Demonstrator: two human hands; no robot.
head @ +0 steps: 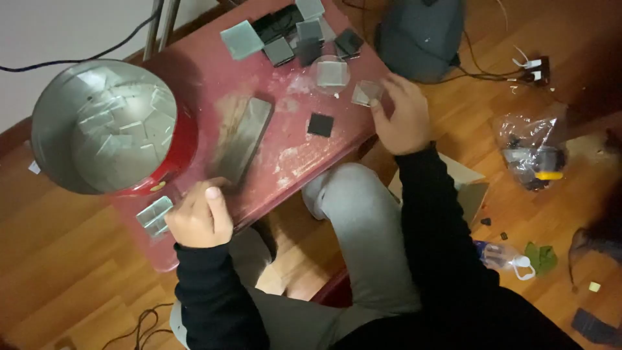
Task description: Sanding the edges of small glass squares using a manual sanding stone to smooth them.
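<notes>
1. Hands at work over a low red table (304, 162): the left hand (197, 217) sits curled at the near left edge, its grip closed on the near end of a long grey metal bar (243, 139) that lies flat on the table.
2. Right hand (402, 116) is out at the right edge, fingers pinched on a small clear glass square (367, 93), just lifted off the surface.
3. Another clear glass piece (332, 73) lies just left of it; a small black square (320, 124) sits nearer, on its own.
4. Grey and dark tiles (285, 32) cluster at the far end; a round metal tin (107, 126) full of glass pieces stands far left.
5. Judgement: that glass looks thin, stiff, slippery and fragile, so hold it by the edges, gently.
</notes>
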